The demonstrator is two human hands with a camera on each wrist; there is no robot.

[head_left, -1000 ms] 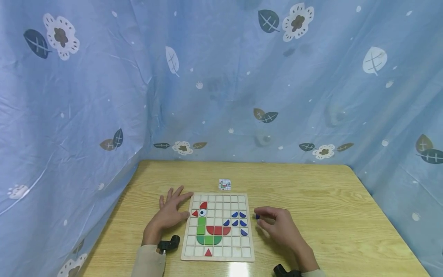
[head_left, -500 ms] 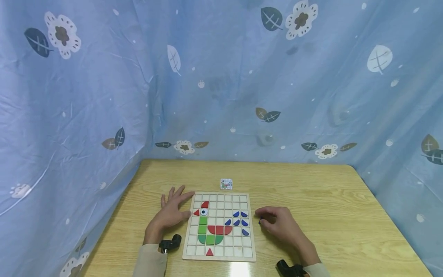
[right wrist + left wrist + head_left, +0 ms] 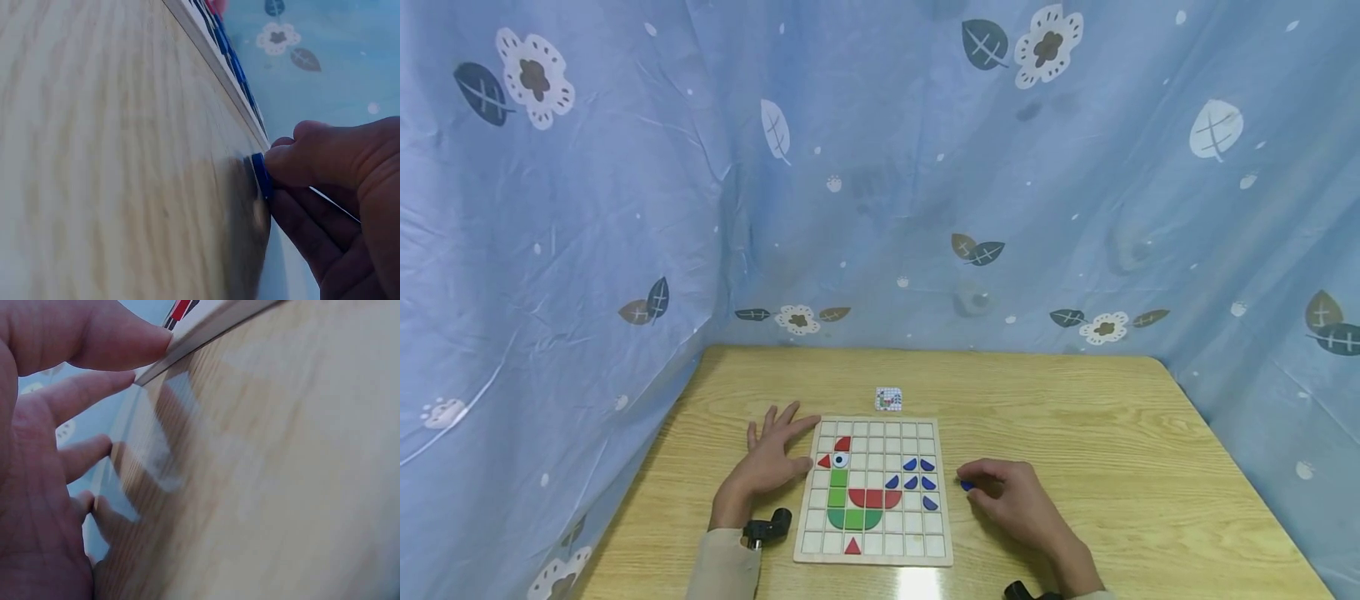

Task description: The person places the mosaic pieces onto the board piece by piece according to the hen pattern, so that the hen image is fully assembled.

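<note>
A wooden grid board (image 3: 872,561) lies on the table with flat coloured pieces forming a bird. Its tail is made of several blue half-round pieces (image 3: 930,503). At the board's left edge is my left hand (image 3: 767,461), fingers spread, with thumb and index fingertip against the frame. Just right of the board, my right hand (image 3: 1013,497) pinches another blue half-round piece (image 3: 262,176) between thumb and fingers, low over the wood. Part of that piece is hidden by the fingertips.
A small picture card (image 3: 888,399) with a similar bird design lies behind the board. A blue leaf-and-flower curtain (image 3: 895,183) hangs behind and beside the table (image 3: 1075,408). Each wrist carries a black camera mount (image 3: 767,527).
My right hand has moved slightly toward me and to the right with the blue half-round piece, which now shows more of its face. My left hand has stayed at the board's edge.
</note>
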